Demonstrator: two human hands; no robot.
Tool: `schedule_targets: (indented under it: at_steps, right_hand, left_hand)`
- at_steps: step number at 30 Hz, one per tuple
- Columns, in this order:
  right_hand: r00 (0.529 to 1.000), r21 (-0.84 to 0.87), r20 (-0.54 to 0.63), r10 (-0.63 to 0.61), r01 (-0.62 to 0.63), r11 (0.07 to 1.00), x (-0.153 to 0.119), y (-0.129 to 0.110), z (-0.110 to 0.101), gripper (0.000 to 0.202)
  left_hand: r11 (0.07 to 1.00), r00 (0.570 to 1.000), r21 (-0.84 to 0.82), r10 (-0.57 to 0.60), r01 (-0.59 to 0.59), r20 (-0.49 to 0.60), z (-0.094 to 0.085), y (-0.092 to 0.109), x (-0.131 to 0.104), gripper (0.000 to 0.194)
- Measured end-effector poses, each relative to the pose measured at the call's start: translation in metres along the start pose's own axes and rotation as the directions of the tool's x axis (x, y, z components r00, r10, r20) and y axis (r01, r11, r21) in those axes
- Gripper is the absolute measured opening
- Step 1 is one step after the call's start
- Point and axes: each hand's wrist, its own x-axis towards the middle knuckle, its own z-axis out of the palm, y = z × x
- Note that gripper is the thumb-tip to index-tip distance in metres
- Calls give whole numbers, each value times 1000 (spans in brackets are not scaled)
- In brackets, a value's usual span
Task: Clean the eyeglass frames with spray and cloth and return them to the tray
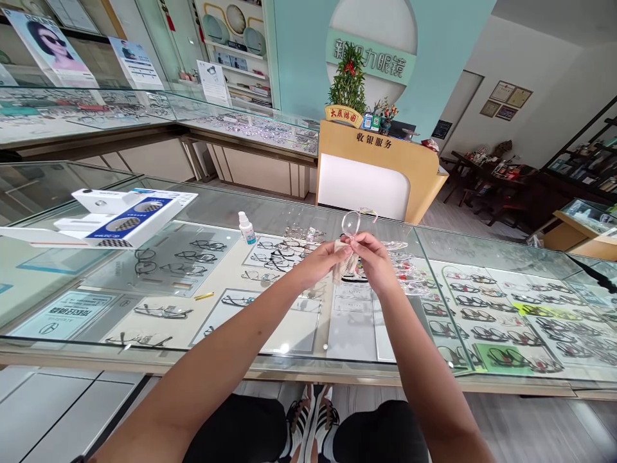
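Above the glass counter, my left hand (324,259) is closed on a crumpled beige cloth (341,269). My right hand (375,258) pinches a pair of eyeglasses (351,223) with a clear, pinkish frame, its one visible rim standing up above the fingertips. Both hands meet at the cloth and the frame; the fingers hide the lower part of the eyeglasses. Left of the hands, a small white spray bottle (246,228) with a blue-and-red label stands upright on the glass. More clear-framed eyeglasses (407,270) lie just right of my right hand.
The glass display counter (284,357) spans in front of me, with rows of eyeglasses (477,315) inside. Open white-and-blue boxes (130,222) rest on its left end. A thin yellow item (204,296) lies left of centre. Beyond stands a wooden cashier desk (385,148) with a plant (349,83).
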Motion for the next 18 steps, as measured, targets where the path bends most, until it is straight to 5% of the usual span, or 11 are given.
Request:
schedule_targets:
  at_steps: [18]
  right_hand:
    - [997,142,-29,71,-66,988,0,-5,6,38]
  left_hand:
    - [998,998,37,39,-41,54,1,5,-4,49]
